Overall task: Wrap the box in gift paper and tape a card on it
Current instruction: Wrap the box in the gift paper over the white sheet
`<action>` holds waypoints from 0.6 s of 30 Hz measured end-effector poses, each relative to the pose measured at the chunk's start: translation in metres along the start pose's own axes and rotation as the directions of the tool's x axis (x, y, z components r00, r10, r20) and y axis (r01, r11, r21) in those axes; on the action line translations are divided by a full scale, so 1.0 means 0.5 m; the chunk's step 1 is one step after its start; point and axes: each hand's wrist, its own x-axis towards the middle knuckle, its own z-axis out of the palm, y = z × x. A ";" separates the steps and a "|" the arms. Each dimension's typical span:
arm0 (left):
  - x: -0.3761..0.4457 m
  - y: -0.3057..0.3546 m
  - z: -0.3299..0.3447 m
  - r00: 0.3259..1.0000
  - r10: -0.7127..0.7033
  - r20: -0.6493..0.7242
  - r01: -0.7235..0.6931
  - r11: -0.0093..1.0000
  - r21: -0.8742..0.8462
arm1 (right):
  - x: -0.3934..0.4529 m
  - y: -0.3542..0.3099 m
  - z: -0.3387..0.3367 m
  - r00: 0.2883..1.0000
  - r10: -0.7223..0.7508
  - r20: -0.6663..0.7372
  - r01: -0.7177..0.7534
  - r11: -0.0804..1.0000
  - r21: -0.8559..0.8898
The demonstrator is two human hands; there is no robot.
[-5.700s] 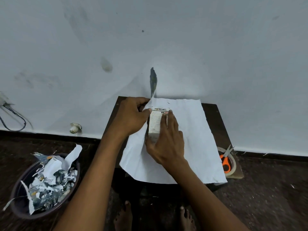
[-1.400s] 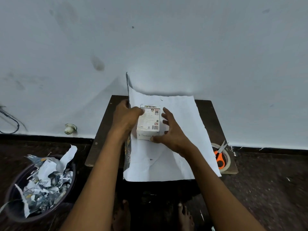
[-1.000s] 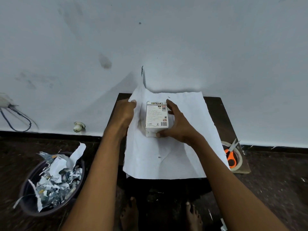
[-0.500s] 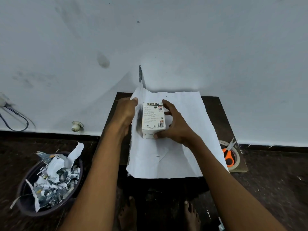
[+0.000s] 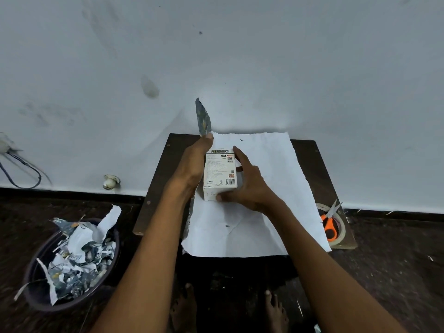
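Observation:
A small white printed box (image 5: 219, 171) lies on a sheet of gift paper (image 5: 262, 212) spread white side up on a small dark table (image 5: 158, 179). My right hand (image 5: 245, 186) grips the box from its right side, thumb at the near end and fingers at the far end. My left hand (image 5: 192, 164) presses the paper's left edge up against the box's left side. A patterned corner of the paper (image 5: 203, 117) sticks up beyond my left fingertips. No card is in view.
Orange-handled scissors (image 5: 329, 222) lie on a roll of tape (image 5: 336, 224) at the table's right front corner. A dark bin (image 5: 69, 263) full of paper scraps stands on the floor to the left. The wall rises just behind the table. My bare feet show below.
My left hand has lifted the paper's left edge up against the box's side, and the patterned corner stands higher. My right hand stays on the box.

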 end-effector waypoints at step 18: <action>0.036 -0.077 0.020 0.971 0.221 0.089 -0.217 0.665 0.715 | -0.015 -0.033 -0.006 0.995 -0.053 0.080 0.072 0.964 -0.255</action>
